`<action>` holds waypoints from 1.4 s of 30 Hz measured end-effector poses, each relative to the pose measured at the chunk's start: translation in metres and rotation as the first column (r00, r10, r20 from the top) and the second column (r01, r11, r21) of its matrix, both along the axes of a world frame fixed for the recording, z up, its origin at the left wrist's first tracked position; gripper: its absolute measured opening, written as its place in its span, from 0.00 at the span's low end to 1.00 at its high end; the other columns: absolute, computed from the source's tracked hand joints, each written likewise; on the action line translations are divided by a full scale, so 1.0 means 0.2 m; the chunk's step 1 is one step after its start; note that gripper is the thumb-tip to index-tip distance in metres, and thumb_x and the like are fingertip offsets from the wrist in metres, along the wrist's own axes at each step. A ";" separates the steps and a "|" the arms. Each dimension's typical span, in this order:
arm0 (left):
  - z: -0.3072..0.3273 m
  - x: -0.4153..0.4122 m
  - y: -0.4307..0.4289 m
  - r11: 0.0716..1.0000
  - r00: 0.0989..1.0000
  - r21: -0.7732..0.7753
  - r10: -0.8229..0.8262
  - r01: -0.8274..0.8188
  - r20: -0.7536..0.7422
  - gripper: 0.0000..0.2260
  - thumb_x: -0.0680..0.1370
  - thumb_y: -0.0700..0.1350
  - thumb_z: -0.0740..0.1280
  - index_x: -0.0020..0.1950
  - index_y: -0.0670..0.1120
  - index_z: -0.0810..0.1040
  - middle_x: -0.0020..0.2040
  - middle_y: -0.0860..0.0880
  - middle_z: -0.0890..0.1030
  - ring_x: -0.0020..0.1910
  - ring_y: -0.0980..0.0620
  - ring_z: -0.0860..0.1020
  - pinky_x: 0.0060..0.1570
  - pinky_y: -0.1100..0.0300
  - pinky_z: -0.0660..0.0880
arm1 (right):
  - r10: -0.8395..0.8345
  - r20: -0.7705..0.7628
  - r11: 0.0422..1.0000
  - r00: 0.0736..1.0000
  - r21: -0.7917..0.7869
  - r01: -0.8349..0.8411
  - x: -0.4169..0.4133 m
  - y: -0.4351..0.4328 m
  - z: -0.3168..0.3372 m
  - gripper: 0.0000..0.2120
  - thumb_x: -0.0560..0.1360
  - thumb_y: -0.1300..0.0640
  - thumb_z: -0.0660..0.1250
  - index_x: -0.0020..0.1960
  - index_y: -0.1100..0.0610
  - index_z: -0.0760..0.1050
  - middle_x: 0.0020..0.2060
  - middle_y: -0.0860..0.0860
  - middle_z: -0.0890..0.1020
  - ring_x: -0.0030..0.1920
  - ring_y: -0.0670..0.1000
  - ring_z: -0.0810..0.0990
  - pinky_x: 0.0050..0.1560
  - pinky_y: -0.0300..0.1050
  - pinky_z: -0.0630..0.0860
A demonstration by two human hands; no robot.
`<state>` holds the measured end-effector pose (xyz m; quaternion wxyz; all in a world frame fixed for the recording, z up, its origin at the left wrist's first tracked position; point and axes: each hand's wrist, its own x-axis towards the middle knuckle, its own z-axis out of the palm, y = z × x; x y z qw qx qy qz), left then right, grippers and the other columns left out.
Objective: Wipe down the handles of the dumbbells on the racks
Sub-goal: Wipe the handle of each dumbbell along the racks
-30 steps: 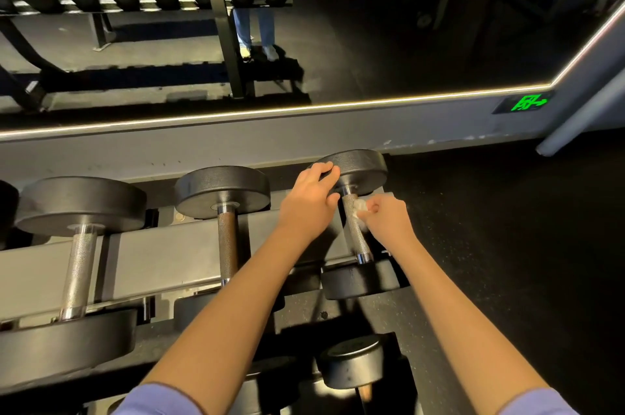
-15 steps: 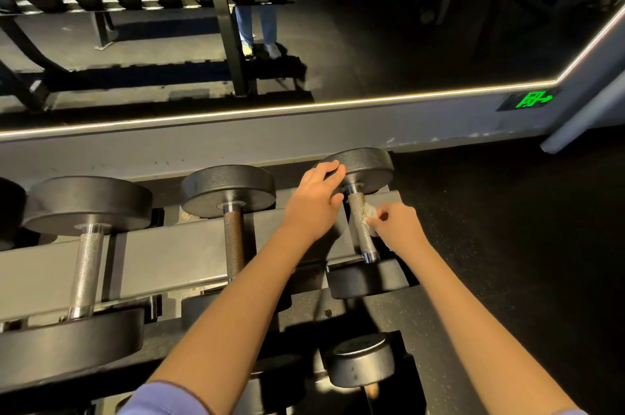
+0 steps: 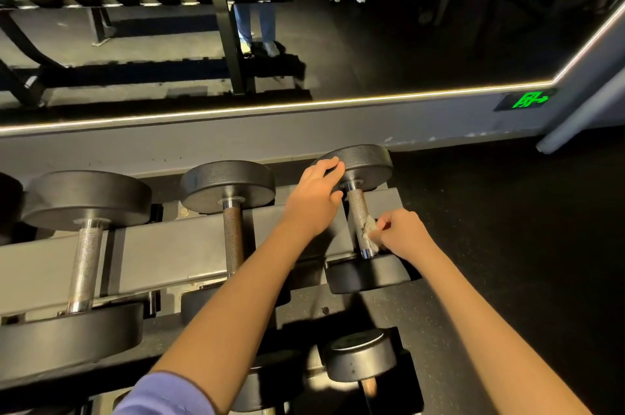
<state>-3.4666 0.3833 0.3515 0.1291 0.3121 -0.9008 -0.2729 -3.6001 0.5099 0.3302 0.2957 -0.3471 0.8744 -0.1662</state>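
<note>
1. Reaching forward from a lilac sleeve [image 3: 162, 394] at the bottom edge, with both forearms bare.
2. Passing over a lower dumbbell [image 3: 360, 359] sitting on the bottom tier of the rack [image 3: 162, 252], between the forearms.
3. Pinching a small white cloth [image 3: 368, 227] in the right hand [image 3: 404, 233], with its fingers curled, and pressing it against the right side of the handle [image 3: 355, 208], toward the near end.
4. Working on the dumbbell [image 3: 367, 274] lying across the top rails at the rack's right end, its near head just below the right hand.
5. Gripping that dumbbell's far head [image 3: 368, 162] with the left hand [image 3: 314, 198], fingers curled over the rim and thumb beside the handle's collar.
6. Leaving the middle dumbbell [image 3: 233, 232] just left of the left forearm, and the left dumbbell [image 3: 84, 262] farther left, both untouched and lying parallel on the same rails.
7. Facing a mirror [image 3: 422, 42] behind the rack, edged below by a light strip [image 3: 270, 107] and reflecting more racked dumbbells, with a green exit sign [image 3: 529, 99] glowing low on the wall to the right.
</note>
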 end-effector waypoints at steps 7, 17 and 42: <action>0.01 0.00 0.00 0.999 0.999 0.035 0.008 -0.009 0.043 0.24 0.81 0.43 0.59 0.77 0.50 0.58 0.75 0.53 0.59 0.74 0.54 0.54 0.70 0.55 0.62 | -0.074 -0.097 0.992 0.993 -0.114 0.062 0.06 -0.12 0.04 0.05 0.74 0.61 0.68 0.39 0.57 0.76 0.35 0.50 0.76 0.39 0.50 0.76 0.41 0.43 0.73; 0.02 0.00 0.01 0.999 0.998 0.044 0.010 -0.012 0.057 0.25 0.81 0.43 0.60 0.77 0.51 0.57 0.76 0.54 0.57 0.75 0.54 0.54 0.68 0.56 0.63 | -0.114 -0.169 0.956 0.979 -0.286 0.062 0.08 -0.19 0.04 0.06 0.76 0.58 0.66 0.44 0.59 0.78 0.35 0.49 0.76 0.37 0.47 0.73 0.40 0.39 0.66; -0.07 0.05 0.15 0.983 0.992 0.178 0.061 -0.041 -0.106 0.18 0.79 0.42 0.64 0.69 0.46 0.72 0.58 0.47 0.74 0.55 0.50 0.73 0.58 0.56 0.71 | -0.038 0.000 0.984 0.999 -0.175 0.037 0.03 0.04 0.06 0.08 0.75 0.57 0.69 0.37 0.57 0.77 0.33 0.50 0.78 0.37 0.51 0.77 0.37 0.41 0.71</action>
